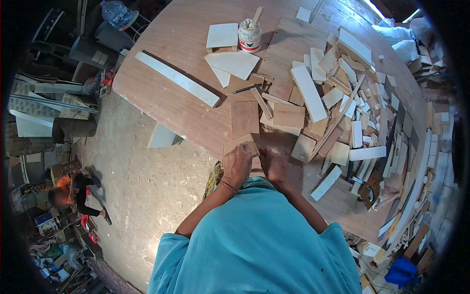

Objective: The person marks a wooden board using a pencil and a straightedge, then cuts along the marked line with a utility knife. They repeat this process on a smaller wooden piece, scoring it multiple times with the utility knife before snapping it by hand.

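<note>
My left hand [238, 164] is closed over a small wooden piece [234, 143] like a shallow box, held near the table's front edge. Just right of it, my right hand [273, 164] has its fingers curled near the piece's right side; what they pinch, if anything, is too small to make out. Beyond my hands lies a flat brown wood panel [245, 117]. A dark pen-like tool [247, 88] rests farther back, beside a thin wood strip [261, 102].
A white glue jar [250, 36] with a stick stands at the back, next to a white-topped box [223, 36]. One long white board [176, 78] lies left. Wood offcuts [338, 98] and a handsaw [370, 190] crowd the right. A person [73, 191] sits at lower left.
</note>
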Demonstrator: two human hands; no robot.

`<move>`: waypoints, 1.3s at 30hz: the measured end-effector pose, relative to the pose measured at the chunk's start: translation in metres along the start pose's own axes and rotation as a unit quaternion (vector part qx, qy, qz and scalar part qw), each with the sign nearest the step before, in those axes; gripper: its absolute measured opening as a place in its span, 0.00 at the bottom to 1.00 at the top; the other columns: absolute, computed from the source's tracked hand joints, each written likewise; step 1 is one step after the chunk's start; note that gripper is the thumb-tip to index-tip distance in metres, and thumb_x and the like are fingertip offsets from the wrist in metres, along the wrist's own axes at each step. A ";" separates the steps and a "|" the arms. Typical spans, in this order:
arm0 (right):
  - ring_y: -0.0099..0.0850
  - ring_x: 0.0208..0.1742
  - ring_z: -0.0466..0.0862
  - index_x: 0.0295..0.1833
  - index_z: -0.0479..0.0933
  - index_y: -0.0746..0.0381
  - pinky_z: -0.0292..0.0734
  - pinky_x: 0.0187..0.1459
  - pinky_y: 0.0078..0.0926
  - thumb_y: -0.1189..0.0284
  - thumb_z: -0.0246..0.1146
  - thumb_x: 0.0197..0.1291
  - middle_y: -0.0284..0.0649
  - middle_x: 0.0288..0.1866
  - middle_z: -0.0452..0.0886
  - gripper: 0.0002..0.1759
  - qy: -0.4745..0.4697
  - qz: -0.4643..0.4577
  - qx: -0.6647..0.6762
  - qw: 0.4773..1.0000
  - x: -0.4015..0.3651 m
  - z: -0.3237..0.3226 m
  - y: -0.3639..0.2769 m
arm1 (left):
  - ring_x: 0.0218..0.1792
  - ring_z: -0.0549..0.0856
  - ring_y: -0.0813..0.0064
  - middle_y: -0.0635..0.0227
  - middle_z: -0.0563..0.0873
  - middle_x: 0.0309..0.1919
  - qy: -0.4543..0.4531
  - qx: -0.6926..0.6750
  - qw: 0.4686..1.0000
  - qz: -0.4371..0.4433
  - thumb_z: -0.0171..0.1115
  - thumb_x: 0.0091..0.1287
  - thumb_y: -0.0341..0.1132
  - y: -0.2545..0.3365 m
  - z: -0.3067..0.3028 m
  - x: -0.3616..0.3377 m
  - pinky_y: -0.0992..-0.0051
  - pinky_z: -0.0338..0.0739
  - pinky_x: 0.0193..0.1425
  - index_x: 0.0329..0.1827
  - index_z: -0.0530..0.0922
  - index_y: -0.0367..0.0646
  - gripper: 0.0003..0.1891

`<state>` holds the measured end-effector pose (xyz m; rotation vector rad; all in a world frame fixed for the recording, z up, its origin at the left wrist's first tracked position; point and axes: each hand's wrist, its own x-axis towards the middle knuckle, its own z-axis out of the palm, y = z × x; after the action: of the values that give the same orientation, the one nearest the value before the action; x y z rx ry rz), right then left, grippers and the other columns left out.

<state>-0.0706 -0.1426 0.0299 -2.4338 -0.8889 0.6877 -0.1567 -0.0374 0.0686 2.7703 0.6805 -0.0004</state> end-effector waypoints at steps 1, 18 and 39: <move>0.51 0.31 0.80 0.37 0.69 0.61 0.72 0.30 0.47 0.59 0.45 0.64 0.53 0.26 0.78 0.16 -0.004 0.000 0.000 1.000 -0.001 -0.002 -0.002 | 0.30 0.83 0.62 0.55 0.80 0.30 -0.003 -0.001 1.000 -0.003 0.53 0.54 0.30 -0.001 0.000 -0.001 0.68 0.78 0.27 0.34 0.74 0.35 0.08; 0.50 0.34 0.80 0.39 0.71 0.60 0.73 0.32 0.46 0.61 0.47 0.63 0.51 0.29 0.80 0.14 -0.001 0.019 0.002 1.000 0.012 0.005 -0.005 | 0.32 0.83 0.61 0.54 0.80 0.32 -0.006 0.000 1.000 0.009 0.53 0.53 0.29 0.004 -0.010 0.000 0.68 0.79 0.29 0.36 0.75 0.32 0.10; 0.51 0.34 0.79 0.38 0.70 0.63 0.71 0.31 0.44 0.61 0.50 0.63 0.53 0.29 0.78 0.15 -0.041 0.065 0.053 0.996 0.007 0.014 0.008 | 0.28 0.82 0.58 0.55 0.81 0.33 0.035 -0.021 0.999 -0.002 0.56 0.46 0.25 -0.001 -0.002 0.000 0.66 0.77 0.29 0.33 0.77 0.36 0.10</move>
<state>-0.0704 -0.1397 0.0131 -2.3998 -0.7101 0.8639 -0.1567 -0.0362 0.0700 2.7403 0.6947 0.1103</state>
